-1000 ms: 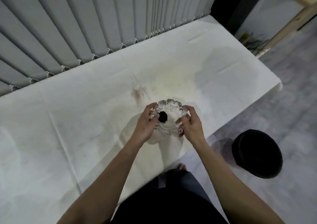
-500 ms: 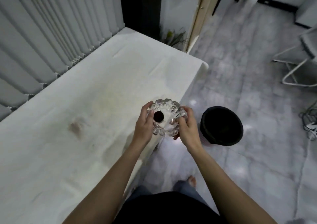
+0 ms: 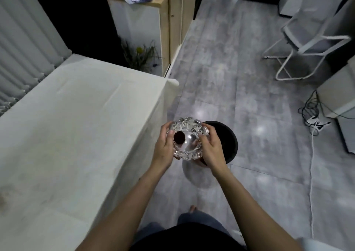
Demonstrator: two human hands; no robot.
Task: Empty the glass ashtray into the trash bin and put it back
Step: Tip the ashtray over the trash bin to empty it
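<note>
I hold a clear, scalloped glass ashtray [image 3: 189,139] in the air with both hands, roughly level. A dark round lump [image 3: 179,137] lies in its bowl near the left side. My left hand [image 3: 163,148] grips the ashtray's left rim and my right hand [image 3: 212,147] grips its right rim. The ashtray hangs past the table's right edge, over the floor. A round black trash bin [image 3: 229,141] stands on the floor just right of and below the ashtray, partly hidden by my right hand.
A table under a white cloth [image 3: 76,125] fills the left side. Beyond it stand a wooden cabinet [image 3: 172,20] and a plant [image 3: 140,54]. A white-framed chair [image 3: 307,45] and loose cables [image 3: 315,120] lie on the grey floor to the right.
The ashtray has been carried from above the table rightward, past the table edge, to beside the trash bin. The view has swung right with it, toward the floor.
</note>
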